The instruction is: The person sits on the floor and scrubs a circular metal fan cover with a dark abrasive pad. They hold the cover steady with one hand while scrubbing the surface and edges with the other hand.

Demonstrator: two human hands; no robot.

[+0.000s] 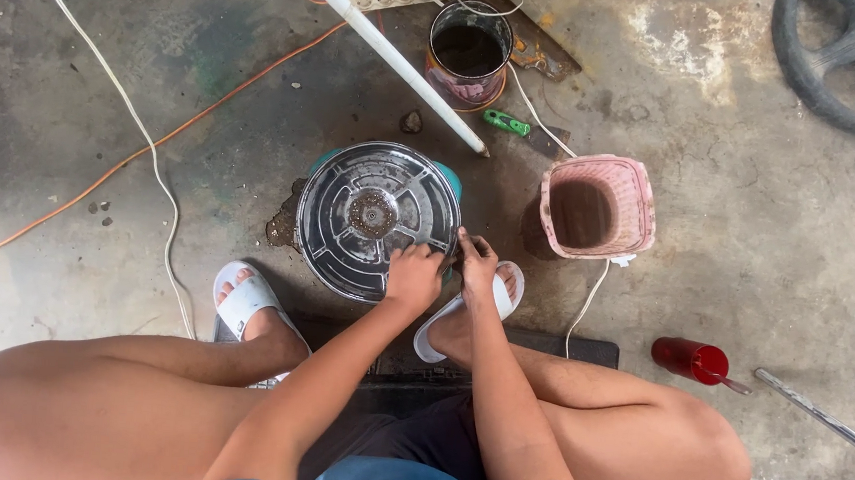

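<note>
The left hand [414,274] is closed in a grip on the near rim of a round dark metal cover [379,217], which sits on a teal body on the concrete floor. The right hand [475,260] is pinched at the same rim, just beside the left; what its fingertips hold cannot be told. A pink basket [598,206] stands to the right, a dark-filled can [469,52] beyond.
</note>
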